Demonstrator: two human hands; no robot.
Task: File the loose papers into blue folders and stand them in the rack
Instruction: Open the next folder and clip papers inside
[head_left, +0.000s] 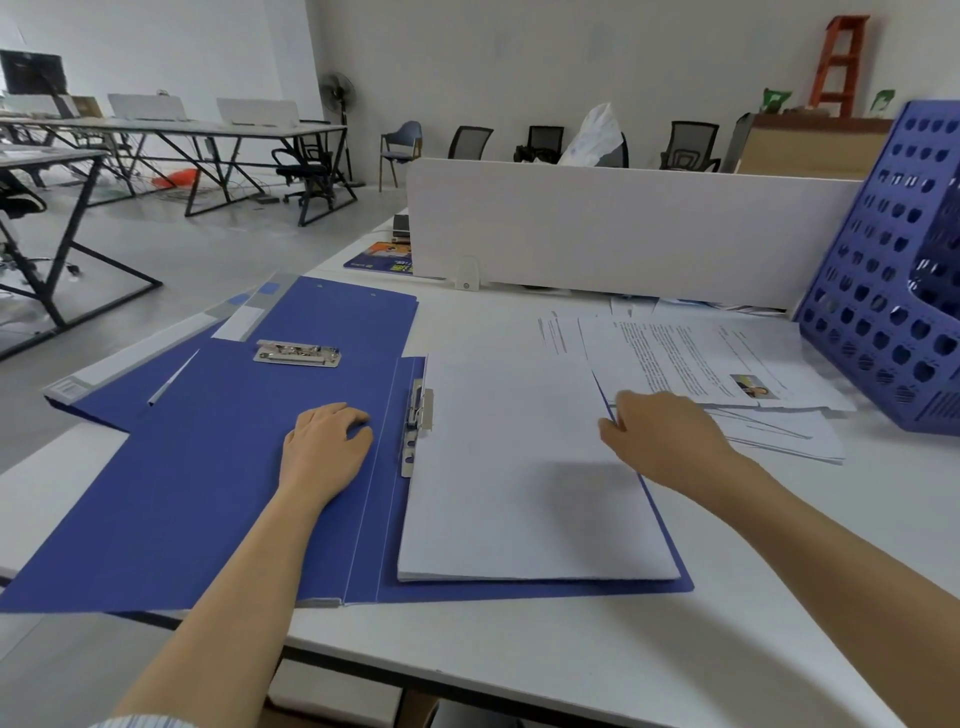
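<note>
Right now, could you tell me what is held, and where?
The right hand pinches the paper stack at its right edge; left hand rests on the folder.

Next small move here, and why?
Probably the right hand slides the paper stack leftward under the clip: its left edge sits right at the clip, and the left hand rests on the open blue folder.

One head-worn wide-angle view looks forward and down from the desk's (467, 649) near edge, close above the folder (208, 493).
</note>
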